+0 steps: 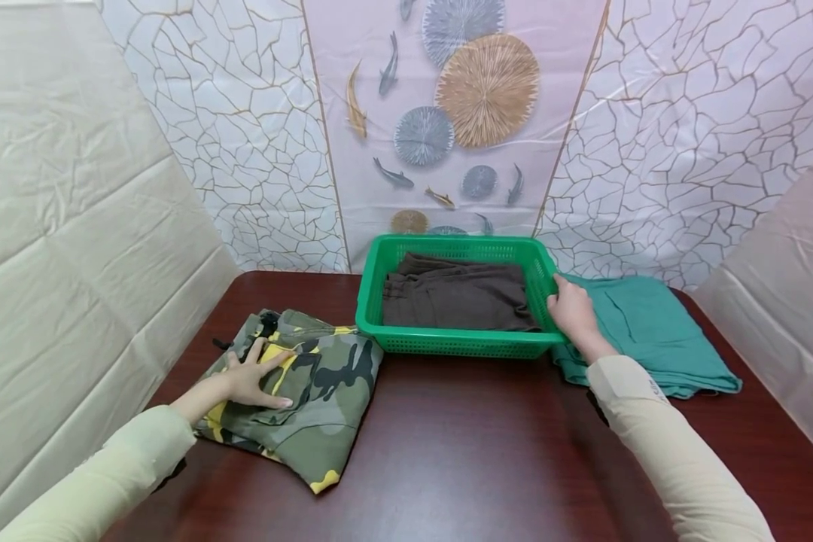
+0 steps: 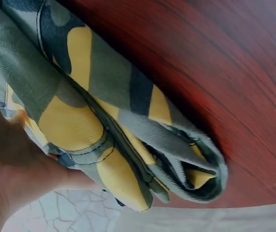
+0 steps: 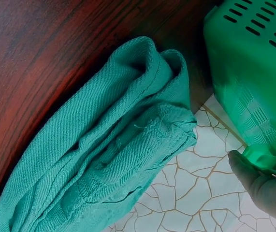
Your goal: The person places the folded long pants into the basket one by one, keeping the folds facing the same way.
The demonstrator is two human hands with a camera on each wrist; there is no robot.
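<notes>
One camouflage garment (image 1: 342,410) beneath spread left hand (image 1: 249,381), right hand (image 1: 574,310) gripping green basket (image 1: 447,337)

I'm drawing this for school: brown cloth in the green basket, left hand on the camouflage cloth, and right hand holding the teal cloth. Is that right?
Not quite: the right hand isn't holding the teal cloth. The head view shows it gripping the green basket by its rim. The rest is right: brown cloth in the basket, left hand on the camouflage cloth.

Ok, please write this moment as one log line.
left hand: rests on camouflage garment; right hand: grips green basket; in basket: brown garment; right of basket: teal garment
</notes>
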